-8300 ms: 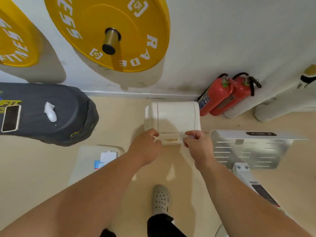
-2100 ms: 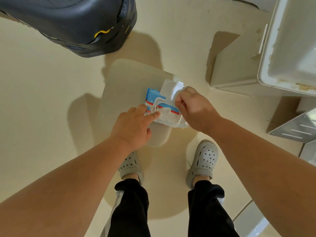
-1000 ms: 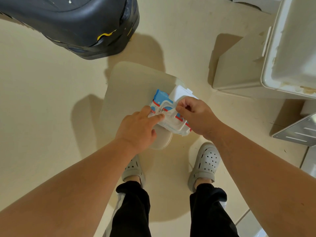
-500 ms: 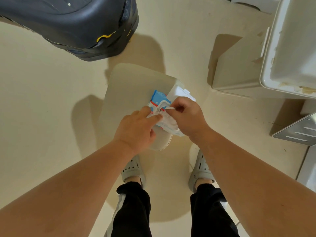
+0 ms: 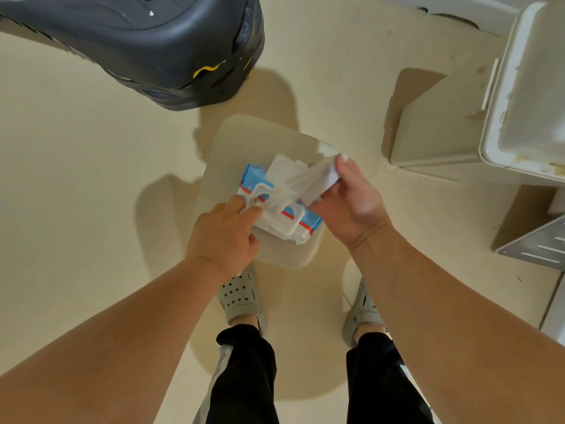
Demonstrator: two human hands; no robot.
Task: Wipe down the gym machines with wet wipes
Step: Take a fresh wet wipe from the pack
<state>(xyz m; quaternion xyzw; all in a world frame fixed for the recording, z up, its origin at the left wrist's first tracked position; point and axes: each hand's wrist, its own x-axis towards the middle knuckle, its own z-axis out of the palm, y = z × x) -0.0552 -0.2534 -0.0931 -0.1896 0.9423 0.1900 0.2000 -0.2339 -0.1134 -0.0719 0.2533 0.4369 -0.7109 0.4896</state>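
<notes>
A blue, white and red pack of wet wipes (image 5: 305, 220) lies on a low beige stool (image 5: 260, 145), its white flip lid (image 5: 282, 169) standing open. My left hand (image 5: 224, 237) presses the pack's near left edge down with its fingertips. My right hand (image 5: 351, 203) pinches a white wet wipe (image 5: 308, 180) that stretches from the pack's opening up and to the right.
A black padded gym machine part (image 5: 153, 47) hangs over the floor at the upper left. An open white bin (image 5: 526, 96) stands at the right, with a perforated metal plate (image 5: 538, 246) below it. My grey clogs (image 5: 240, 298) stand just behind the stool.
My right hand has drawn a wipe out of the pack, moving up and right. The left hand stays pressed on the pack.
</notes>
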